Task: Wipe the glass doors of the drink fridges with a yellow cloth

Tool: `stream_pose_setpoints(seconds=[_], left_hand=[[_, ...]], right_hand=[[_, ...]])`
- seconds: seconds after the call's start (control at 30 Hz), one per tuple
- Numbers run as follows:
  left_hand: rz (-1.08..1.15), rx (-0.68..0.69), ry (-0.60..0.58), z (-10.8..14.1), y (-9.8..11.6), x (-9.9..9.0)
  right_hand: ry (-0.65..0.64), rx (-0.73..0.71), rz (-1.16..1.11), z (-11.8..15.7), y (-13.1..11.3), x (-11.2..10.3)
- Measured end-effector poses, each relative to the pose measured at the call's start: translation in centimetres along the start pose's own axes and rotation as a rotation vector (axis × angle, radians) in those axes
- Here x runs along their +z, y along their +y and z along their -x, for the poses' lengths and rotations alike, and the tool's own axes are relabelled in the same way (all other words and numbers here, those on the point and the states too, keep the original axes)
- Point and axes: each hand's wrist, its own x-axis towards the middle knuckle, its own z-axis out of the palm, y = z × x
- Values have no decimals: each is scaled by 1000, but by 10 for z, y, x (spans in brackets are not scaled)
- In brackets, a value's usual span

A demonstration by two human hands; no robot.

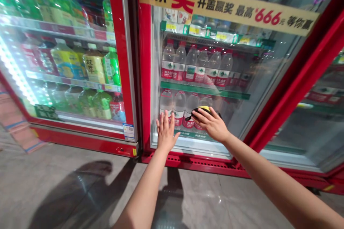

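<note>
My left hand (166, 132) is open, its fingers spread in front of the lower part of the glass door (185, 142), and it appears to rest on the glass. Under the fingers of my right hand (214, 125) is a small black-and-yellow pad (202, 108), held against the same door. The palm covers part of the pad, so its full shape is hidden. Behind the glass, water bottles (179, 109) with red-and-white labels stand on the bottom shelf, partly covered by both hands.
A red door frame (146, 78) borders the glass. Across its top runs a yellow banner (228, 5). More water bottles (200, 64) fill the shelf above. At left stands another fridge with drink bottles (92, 63). Pinkish boxes (25, 132) sit beside it on the grey floor (204, 200).
</note>
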Motion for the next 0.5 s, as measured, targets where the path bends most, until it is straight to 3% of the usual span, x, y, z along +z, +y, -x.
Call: stream_pose_setpoints(seconds=[0.1, 0.17, 0.23, 0.3, 0.37, 0.43, 0.5], left_hand=[[5, 12, 8, -3, 2, -2], [14, -2, 15, -4, 6, -1], [26, -15, 19, -6, 13, 2], [39, -12, 25, -7, 23, 5], [49, -13, 33, -9, 33, 7], [55, -23, 31, -10, 37, 7], [56, -23, 18, -10, 35, 5]], right_hand=[[110, 272, 74, 12, 28, -13], [224, 463, 101, 1, 42, -18], [264, 514, 98, -16, 42, -18], [186, 393, 86, -25, 32, -11], [54, 154, 68, -14, 19, -4], [-39, -11, 69, 16, 15, -2], [-55, -3, 97, 54, 26, -8]])
